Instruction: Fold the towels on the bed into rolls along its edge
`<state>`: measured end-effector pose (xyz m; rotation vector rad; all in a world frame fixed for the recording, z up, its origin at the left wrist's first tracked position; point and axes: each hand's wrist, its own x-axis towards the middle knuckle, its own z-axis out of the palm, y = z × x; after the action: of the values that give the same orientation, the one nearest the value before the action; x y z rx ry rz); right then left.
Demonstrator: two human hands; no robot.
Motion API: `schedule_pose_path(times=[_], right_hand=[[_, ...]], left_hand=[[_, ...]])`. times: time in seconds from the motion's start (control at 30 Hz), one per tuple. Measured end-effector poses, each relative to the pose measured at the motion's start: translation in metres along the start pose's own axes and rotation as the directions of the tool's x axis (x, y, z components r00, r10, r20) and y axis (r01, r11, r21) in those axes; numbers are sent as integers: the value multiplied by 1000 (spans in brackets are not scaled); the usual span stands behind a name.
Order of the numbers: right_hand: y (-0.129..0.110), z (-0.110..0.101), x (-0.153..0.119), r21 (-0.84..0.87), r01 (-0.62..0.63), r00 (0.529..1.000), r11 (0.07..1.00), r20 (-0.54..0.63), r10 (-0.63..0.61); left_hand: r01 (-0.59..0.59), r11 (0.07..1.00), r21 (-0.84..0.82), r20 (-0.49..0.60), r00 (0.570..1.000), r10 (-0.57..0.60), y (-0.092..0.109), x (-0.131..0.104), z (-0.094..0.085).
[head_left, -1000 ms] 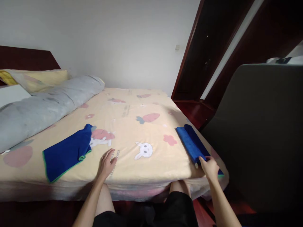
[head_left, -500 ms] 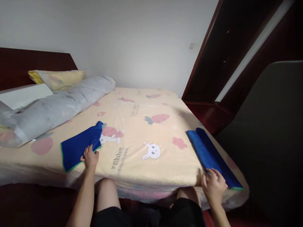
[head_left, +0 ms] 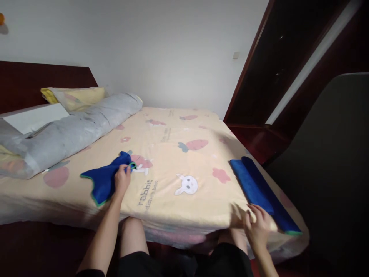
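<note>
On the left part of the bed, a blue cloth with green edging (head_left: 103, 181) lies crumpled. My left hand (head_left: 122, 179) grips its right side, where a corner curls up by the fingers. At the right edge of the bed lie folded blue cloths (head_left: 256, 188), long and narrow, with a green hem at the near end. My right hand (head_left: 258, 225) is beside their near left side, fingers apart and slightly curled, with nothing seen in it.
The bed (head_left: 170, 165) has a yellow sheet with rabbits and carrots. A rolled grey quilt (head_left: 86, 129), a white board (head_left: 37, 117) and a yellow pillow (head_left: 83, 96) lie at the left. A dark chair back (head_left: 325, 154) stands at the right.
My left hand has moved right and away from me, bunching up the cloth that lay flatter before. My right hand has shifted slightly off the folded cloths.
</note>
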<state>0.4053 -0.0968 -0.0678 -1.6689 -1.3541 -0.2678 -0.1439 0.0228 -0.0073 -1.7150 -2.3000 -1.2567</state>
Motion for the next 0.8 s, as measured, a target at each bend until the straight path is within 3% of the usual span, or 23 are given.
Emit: schedule_pose_path(times=[0.07,0.1,0.17,0.23,0.27,0.3,0.33,0.4,0.43,0.47,0.53,0.57,0.63,0.73,0.8], right_hand=[[-30,18,0,197,-172,975,965,174,139],[-49,28,0,288,-303,927,908,312,210],[-88,51,-1,398,-578,749,713,607,268],[-124,72,0,355,-813,503,462,827,250],[-139,81,1,308,-879,402,365,889,219],[-151,88,2,272,-912,338,306,923,186],[-160,94,3,259,-922,313,287,937,157],[-169,99,6,278,-907,323,316,941,99],[-170,100,8,283,-901,322,329,944,70],[-168,99,9,280,-901,309,331,950,37],[-162,97,12,270,-914,282,303,959,-6],[-158,96,12,281,-915,291,291,957,-10],[-150,93,14,330,-903,350,274,936,27],[-142,90,20,386,-894,415,226,905,95],[-139,88,27,388,-909,407,154,905,123]], left_hand=[[-89,994,-65,88,992,94,37,-17,19],[-155,978,-138,167,970,177,57,-30,29],[-232,931,-282,302,900,315,98,-65,46],[-268,887,-375,404,814,417,133,-103,56],[-273,873,-403,443,777,447,148,-121,56],[-282,854,-437,484,726,488,158,-136,55],[-297,824,-483,526,653,544,164,-147,50],[-309,764,-567,566,527,633,164,-159,37],[-313,751,-581,574,497,651,157,-161,29],[-325,761,-561,580,501,642,147,-162,22],[-380,824,-421,591,574,566,119,-161,12],[-421,848,-322,589,612,528,103,-162,9],[-518,838,-170,559,650,515,73,-167,9],[-640,756,-138,453,638,623,45,-177,13],[-676,716,-175,366,630,684,39,-180,14]])
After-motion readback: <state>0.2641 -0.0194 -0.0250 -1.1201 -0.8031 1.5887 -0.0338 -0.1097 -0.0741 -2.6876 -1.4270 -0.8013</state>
